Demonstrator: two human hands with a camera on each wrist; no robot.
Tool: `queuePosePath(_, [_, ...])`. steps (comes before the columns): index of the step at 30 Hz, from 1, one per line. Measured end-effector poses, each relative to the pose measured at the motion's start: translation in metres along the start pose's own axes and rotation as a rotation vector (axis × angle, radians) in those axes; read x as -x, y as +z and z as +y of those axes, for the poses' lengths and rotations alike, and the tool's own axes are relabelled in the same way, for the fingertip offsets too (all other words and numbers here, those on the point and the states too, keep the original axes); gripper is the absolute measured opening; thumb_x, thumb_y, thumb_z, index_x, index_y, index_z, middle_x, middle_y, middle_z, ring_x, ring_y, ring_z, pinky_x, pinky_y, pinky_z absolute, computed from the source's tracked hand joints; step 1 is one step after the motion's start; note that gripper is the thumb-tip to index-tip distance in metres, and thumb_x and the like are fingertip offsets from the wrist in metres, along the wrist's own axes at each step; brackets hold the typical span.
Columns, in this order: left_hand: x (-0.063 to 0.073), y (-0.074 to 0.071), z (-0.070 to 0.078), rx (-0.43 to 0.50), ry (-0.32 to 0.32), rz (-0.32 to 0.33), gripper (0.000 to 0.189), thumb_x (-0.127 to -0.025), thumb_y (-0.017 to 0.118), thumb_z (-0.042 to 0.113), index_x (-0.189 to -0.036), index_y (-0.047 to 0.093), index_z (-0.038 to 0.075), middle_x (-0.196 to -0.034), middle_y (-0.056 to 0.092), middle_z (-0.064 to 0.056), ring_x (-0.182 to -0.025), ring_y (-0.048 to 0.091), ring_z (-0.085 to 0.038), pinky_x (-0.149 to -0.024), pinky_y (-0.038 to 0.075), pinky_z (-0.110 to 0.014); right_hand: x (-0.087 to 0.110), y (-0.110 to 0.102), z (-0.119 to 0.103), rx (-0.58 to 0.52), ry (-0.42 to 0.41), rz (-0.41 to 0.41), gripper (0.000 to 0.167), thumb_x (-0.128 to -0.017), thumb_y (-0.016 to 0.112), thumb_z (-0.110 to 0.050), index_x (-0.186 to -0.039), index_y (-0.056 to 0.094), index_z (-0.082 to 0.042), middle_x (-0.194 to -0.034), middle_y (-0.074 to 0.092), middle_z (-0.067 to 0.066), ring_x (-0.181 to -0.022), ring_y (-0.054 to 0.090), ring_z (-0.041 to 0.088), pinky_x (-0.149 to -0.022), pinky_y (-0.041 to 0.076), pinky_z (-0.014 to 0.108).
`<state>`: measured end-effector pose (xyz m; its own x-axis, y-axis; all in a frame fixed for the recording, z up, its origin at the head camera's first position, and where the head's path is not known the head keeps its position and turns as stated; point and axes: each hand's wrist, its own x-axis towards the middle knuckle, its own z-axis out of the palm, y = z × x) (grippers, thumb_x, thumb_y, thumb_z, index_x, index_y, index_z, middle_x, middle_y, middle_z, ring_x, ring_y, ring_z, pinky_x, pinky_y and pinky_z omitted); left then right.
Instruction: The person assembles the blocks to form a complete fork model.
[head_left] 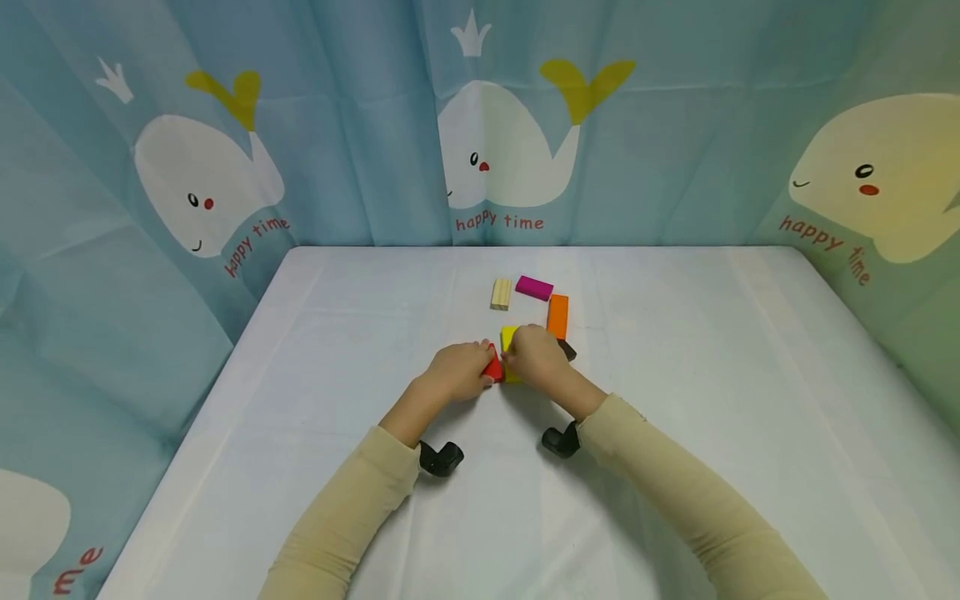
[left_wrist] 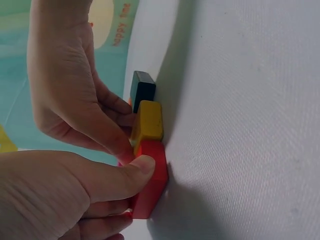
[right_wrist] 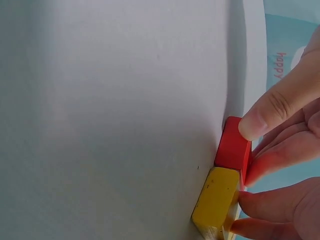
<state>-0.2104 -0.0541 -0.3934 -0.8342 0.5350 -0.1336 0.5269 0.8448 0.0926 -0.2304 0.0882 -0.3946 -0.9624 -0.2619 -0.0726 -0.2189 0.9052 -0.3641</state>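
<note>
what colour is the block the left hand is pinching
The block the left hand pinches is red, seen best in the left wrist view.

The middle block (head_left: 507, 335) lies on the counter (head_left: 675, 400), the left block (head_left: 492, 367) touching its left; behind it, the rear block (head_left: 501, 294); behind-right, the far block (head_left: 535, 288) and corner block (head_left: 558, 317); right, the end block (head_left: 567, 350).

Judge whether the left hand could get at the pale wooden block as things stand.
Probably yes: in the head view, only the white table shows between the left hand and the pale wooden block. Its grip is on the red block, though, so it would likely have to let go first.
</note>
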Motion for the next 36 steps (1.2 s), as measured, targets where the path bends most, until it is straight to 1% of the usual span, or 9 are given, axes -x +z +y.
queuePosePath(4, [0.004,0.000,0.000,0.009,0.012,0.006,0.037,-0.088,0.062,0.028,-0.117,0.058,0.005,-0.114,0.060,-0.010,-0.096,0.059,-0.024,-0.078,0.048,-0.034,0.003,0.001,0.000,0.003,-0.027,0.023,0.028,-0.084,0.067,-0.016,-0.061,0.058,-0.002,-0.059,0.044,0.006,-0.058,0.043,0.019,-0.050,0.032,0.025])
queuePosePath(11, [0.011,-0.001,0.003,0.015,0.012,-0.003,0.041,-0.088,0.063,0.027,-0.121,0.057,0.004,-0.124,0.056,-0.012,-0.104,0.057,-0.026,-0.082,0.048,-0.036,0.005,0.003,0.000,0.020,-0.051,0.035,0.032,-0.084,0.066,-0.017,-0.056,0.057,-0.004,-0.056,0.040,0.004,-0.058,0.042,0.019,-0.048,0.030,0.024])
queuePosePath(13, [0.012,-0.001,0.004,0.012,0.013,-0.002,0.041,-0.088,0.063,0.027,-0.122,0.057,0.004,-0.124,0.055,-0.012,-0.105,0.057,-0.026,-0.082,0.048,-0.036,0.005,0.004,0.000,0.024,-0.057,0.041,0.034,-0.084,0.066,-0.017,-0.054,0.056,-0.004,-0.054,0.039,0.003,-0.057,0.042,0.019,-0.048,0.030,0.024])
queuePosePath(16, [0.014,-0.001,0.004,0.010,0.016,-0.002,0.043,-0.088,0.063,0.027,-0.123,0.057,0.004,-0.125,0.055,-0.011,-0.104,0.057,-0.025,-0.082,0.048,-0.036,0.006,0.005,-0.001,0.008,-0.054,0.048,0.033,-0.084,0.067,-0.016,-0.055,0.056,-0.004,-0.054,0.039,0.003,-0.057,0.042,0.019,-0.048,0.030,0.024])
queuePosePath(19, [0.015,0.001,0.003,0.010,0.019,-0.013,0.044,-0.088,0.063,0.028,-0.125,0.056,0.005,-0.128,0.053,-0.011,-0.108,0.056,-0.025,-0.085,0.047,-0.035,0.008,0.005,-0.002,-0.010,-0.045,0.043,0.031,-0.083,0.067,-0.016,-0.057,0.058,-0.003,-0.056,0.040,0.004,-0.057,0.042,0.019,-0.048,0.031,0.024])
queuePosePath(22, [0.017,0.002,0.001,0.023,0.017,-0.035,0.046,-0.088,0.062,0.028,-0.129,0.054,0.006,-0.132,0.049,-0.011,-0.114,0.052,-0.025,-0.090,0.044,-0.035,0.010,0.005,-0.003,-0.016,-0.038,0.040,0.028,-0.083,0.067,-0.017,-0.060,0.061,-0.003,-0.058,0.043,0.005,-0.058,0.043,0.019,-0.049,0.032,0.024])
queuePosePath(25, [0.019,0.003,0.000,0.056,0.022,-0.047,0.050,-0.089,0.062,0.027,-0.132,0.051,0.006,-0.134,0.046,-0.012,-0.119,0.048,-0.025,-0.094,0.041,-0.036,0.011,0.005,-0.002,-0.011,-0.039,0.045,0.027,-0.084,0.067,-0.018,-0.062,0.062,-0.002,-0.058,0.045,0.005,-0.058,0.043,0.019,-0.049,0.033,0.024])
queuePosePath(30, [0.023,0.004,-0.002,0.113,0.045,-0.027,0.050,-0.088,0.063,0.025,-0.132,0.050,0.005,-0.135,0.045,-0.013,-0.122,0.045,-0.025,-0.097,0.039,-0.036,0.013,0.005,-0.004,0.011,-0.055,0.064,0.029,-0.083,0.068,-0.019,-0.060,0.061,-0.003,-0.058,0.046,0.004,-0.058,0.044,0.018,-0.050,0.034,0.026])
queuePosePath(36, [0.027,0.005,-0.002,0.136,0.060,-0.013,0.049,-0.087,0.064,0.024,-0.131,0.051,0.004,-0.134,0.046,-0.014,-0.121,0.045,-0.026,-0.096,0.039,-0.037,0.015,0.007,-0.005,0.011,-0.042,0.063,0.029,-0.084,0.068,-0.020,-0.060,0.060,-0.004,-0.061,0.048,0.005,-0.060,0.044,0.018,-0.051,0.035,0.026])
